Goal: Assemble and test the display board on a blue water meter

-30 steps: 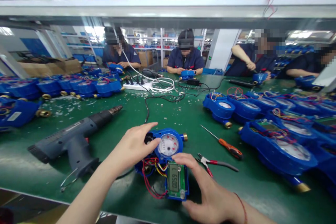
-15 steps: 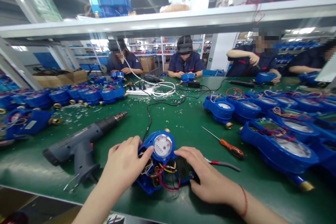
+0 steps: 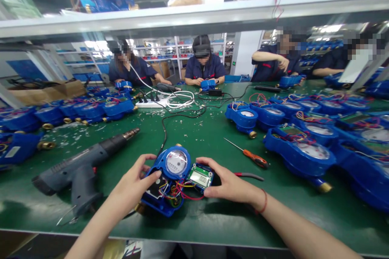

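Observation:
A blue water meter (image 3: 176, 161) lies before me with its dial facing up and its wiring compartment uncovered. My left hand (image 3: 140, 180) grips the meter's left side, thumb on top near the dial. To the right of the dial, my right hand (image 3: 223, 182) holds a small circuit board with a lit display (image 3: 199, 177) by its edges. Red, yellow and white wires (image 3: 178, 190) run between the board and the compartment. Pliers with red and grey handles (image 3: 251, 176) lie partly hidden beyond my right hand.
A heat gun (image 3: 82, 170) rests on the left. An orange screwdriver (image 3: 255, 158) lies right of centre. Blue meters (image 3: 299, 153) stand in rows on both sides. Behind them are a power strip (image 3: 152, 102) with cables and co-workers (image 3: 204, 64). A shelf (image 3: 170, 15) spans overhead.
The board, dark and tilted before, now shows its display upward, and my right hand has turned with it. My left hand stays on the meter. The whole view has shifted.

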{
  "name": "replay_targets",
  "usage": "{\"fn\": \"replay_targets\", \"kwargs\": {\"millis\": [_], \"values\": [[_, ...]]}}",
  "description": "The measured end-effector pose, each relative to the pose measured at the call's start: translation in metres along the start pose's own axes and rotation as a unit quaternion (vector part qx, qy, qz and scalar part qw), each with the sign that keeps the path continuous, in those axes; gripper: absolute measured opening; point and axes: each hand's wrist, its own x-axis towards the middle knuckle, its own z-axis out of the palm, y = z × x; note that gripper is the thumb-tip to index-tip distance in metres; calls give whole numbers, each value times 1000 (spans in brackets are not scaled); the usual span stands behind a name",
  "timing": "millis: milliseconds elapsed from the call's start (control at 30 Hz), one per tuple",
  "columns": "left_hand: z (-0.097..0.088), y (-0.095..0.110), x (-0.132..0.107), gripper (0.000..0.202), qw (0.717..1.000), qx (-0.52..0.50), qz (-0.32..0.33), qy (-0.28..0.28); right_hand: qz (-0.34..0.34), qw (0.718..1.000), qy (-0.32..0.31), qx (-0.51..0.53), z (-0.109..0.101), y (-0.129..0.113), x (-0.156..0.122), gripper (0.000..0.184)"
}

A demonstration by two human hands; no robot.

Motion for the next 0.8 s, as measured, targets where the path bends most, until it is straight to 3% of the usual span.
{"fn": "replay_targets", "kwargs": {"millis": [100, 233, 367, 467, 567, 667, 800], "values": [[-1, 2, 2, 59, 1000, -8, -7, 7, -16, 1000, -15, 0, 4, -1, 4, 94], [0, 4, 5, 58, 999, 20, -17, 27, -21, 1000, 17, -5, 10, -9, 7, 57], [-2, 2, 2, 63, 999, 40, -14, 25, 29, 996, 59, 53, 7, -15, 8, 35], [-2, 3, -13, 56, 987, 61, 94, 119, 77, 984, 53, 154, 6, -10, 10, 25], [9, 7, -38, 33, 923, 143, 275, 228, 127, 957, 33, 260, 8, -2, 13, 31], [33, 13, -58, 33, 843, 260, 420, 215, 164, 931, 12, 325, 10, 4, 17, 34], [62, 22, -57, 45, 816, 306, 450, 194, 185, 923, -4, 337, 10, 8, 19, 31]]}}
